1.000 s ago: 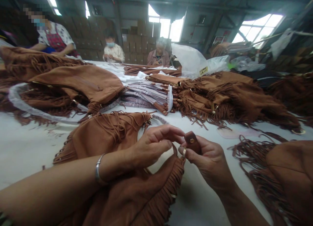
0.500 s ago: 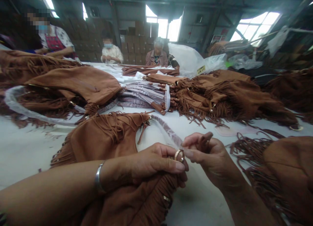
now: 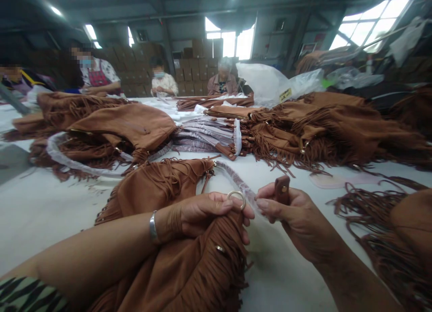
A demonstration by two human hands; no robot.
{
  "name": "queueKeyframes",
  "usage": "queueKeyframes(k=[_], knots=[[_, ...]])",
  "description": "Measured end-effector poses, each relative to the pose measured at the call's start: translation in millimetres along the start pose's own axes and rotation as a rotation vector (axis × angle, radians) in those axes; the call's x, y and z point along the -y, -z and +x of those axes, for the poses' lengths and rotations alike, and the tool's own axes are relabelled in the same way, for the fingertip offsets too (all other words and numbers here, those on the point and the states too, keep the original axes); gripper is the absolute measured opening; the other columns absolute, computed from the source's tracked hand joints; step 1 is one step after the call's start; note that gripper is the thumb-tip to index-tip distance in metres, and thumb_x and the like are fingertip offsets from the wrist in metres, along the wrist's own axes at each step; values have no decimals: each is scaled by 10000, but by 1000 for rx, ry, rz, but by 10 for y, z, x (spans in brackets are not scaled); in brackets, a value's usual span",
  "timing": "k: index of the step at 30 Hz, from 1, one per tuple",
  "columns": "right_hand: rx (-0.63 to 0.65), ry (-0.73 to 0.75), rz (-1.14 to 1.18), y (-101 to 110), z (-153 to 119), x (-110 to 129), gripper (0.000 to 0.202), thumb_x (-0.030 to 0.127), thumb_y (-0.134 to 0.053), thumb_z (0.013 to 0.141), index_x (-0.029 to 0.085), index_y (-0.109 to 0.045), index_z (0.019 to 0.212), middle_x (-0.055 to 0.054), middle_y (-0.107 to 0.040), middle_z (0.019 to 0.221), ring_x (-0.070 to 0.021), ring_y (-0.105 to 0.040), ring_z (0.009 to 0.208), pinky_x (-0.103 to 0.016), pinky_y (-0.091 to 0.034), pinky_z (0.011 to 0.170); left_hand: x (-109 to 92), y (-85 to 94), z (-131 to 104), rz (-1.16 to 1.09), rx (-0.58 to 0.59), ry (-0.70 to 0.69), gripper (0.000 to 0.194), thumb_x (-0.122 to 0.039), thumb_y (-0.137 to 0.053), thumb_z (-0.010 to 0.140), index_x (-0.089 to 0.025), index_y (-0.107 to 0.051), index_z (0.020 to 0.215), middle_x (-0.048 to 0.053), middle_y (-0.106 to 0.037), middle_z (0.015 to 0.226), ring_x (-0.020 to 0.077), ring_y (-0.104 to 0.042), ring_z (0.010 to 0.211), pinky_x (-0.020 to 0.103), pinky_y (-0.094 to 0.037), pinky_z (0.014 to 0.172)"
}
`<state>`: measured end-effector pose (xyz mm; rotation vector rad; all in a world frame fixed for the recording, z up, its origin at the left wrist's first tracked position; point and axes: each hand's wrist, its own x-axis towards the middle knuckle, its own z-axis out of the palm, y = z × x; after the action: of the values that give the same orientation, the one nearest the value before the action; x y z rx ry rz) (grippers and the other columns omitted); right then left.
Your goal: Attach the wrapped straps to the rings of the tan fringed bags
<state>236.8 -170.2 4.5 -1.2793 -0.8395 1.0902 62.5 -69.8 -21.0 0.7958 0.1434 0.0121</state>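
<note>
My left hand [image 3: 199,213] pinches a gold metal ring [image 3: 243,198] between thumb and fingers, the ring standing up from the edge of a brown fringed bag [image 3: 162,276] under my forearm. My right hand [image 3: 297,217], just to its right, is closed on the end of a bag strap [image 3: 238,180] wrapped in clear plastic. A brown leather tab [image 3: 282,189] with a gold stud rises above those fingers, apart from the ring. The strap's other end joins the bag's far corner, where a zip pull hangs.
Brown fringed bags [image 3: 124,123] lie behind on the white table [image 3: 60,213], with another pile [image 3: 324,123] at the right. Between them is a stack of wrapped straps [image 3: 205,134]. One bag [image 3: 411,222] sits near my right arm. Several co-workers sit beyond.
The ring has turned to face me more openly between my left fingers. In my right hand the leather tab now stands upright, showing its stud. The view has shifted left.
</note>
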Motion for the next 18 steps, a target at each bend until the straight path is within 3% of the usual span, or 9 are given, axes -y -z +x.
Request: queueKeyframes(k=[7,12,18], knots=[[46,-2,6,-32,-10,-17,185,297,-775,584,159,-705,685,17,-560,537,-88,-427,501,-239,-331,494,-18,-30,-3,24,7,-5,406,-388,-723,672,-117,-649,965,66,-598,890,225,-637,801,358,-480,762],[177,4,-17,-112,-36,8,182,317,-743,652,143,-697,681,-18,-626,572,-121,-531,537,-252,-364,519,6,0,26,15,23,-19,399,-382,-708,699,-86,-649,960,81,-618,865,211,-646,768,322,-491,738],[144,-25,41,-199,-74,19,177,278,-758,660,150,-636,668,15,-611,526,-118,-566,464,-239,-437,484,59,56,52,-37,90,-2,447,-403,-688,725,-79,-598,1019,118,-638,878,240,-658,765,345,-500,717]])
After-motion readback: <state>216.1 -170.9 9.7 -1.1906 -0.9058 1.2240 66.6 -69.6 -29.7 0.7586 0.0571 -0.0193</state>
